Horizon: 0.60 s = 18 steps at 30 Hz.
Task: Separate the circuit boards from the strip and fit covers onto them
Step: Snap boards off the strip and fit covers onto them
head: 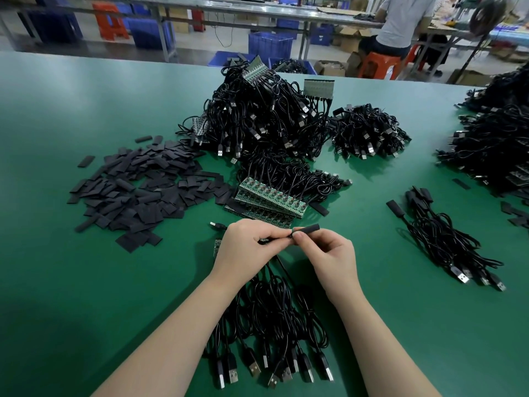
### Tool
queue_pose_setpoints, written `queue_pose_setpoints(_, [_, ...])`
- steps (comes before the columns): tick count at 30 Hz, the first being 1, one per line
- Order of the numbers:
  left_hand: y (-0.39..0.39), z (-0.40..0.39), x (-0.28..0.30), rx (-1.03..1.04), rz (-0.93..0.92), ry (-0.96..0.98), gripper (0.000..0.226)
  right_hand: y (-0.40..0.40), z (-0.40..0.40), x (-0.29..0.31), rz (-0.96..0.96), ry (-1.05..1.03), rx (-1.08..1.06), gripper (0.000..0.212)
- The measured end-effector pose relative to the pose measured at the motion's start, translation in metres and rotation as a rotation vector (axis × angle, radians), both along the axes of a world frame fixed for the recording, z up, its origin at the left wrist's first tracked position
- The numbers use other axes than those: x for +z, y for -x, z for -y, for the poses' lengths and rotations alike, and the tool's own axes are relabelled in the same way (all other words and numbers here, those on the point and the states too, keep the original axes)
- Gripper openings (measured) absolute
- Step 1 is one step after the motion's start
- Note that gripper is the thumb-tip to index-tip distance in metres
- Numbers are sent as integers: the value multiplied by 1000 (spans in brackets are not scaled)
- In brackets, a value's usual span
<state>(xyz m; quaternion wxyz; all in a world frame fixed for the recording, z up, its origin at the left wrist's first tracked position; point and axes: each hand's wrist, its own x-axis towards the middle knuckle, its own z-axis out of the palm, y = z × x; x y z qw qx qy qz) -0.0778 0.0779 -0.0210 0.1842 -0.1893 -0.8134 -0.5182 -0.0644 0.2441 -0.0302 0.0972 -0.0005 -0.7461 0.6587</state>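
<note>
My left hand [244, 250] pinches a small circuit board [264, 240] whose black cable hangs down toward me. My right hand [329, 253] holds a black tubular cover [307, 228] by its near end, right at the board's tip. Most of the board is hidden by my fingers. Just beyond my hands lies a stack of green circuit board strips [270, 200] with cables attached. A wide heap of flat black covers [140, 190] spreads to the left. A further bit of board [217, 245] peeks out left of my left hand.
Under my wrists lies a bundle of USB cables [272, 325]. A tall heap of cabled strips [257, 116] rises behind, with a smaller pile [369, 130] to its right. Covered cables [446, 236] lie at the right, more piles at the far right. A seated person [400, 27] works beyond the green table [71, 282].
</note>
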Motion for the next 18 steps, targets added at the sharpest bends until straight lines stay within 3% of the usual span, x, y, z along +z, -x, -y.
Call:
queue_pose_setpoints(11, [0,-2,1,28,47,-17,27,-3,7,1,-77,-60,-15,3])
queue_pose_setpoints(14, [1,-1,-2,101,57,-52,21,-6,10,-1,-162,-91,-111,41])
queue_pose_setpoints(18, [3,1,-4,133,69,-72,23,-8,12,-1,-217,-132,-105,48])
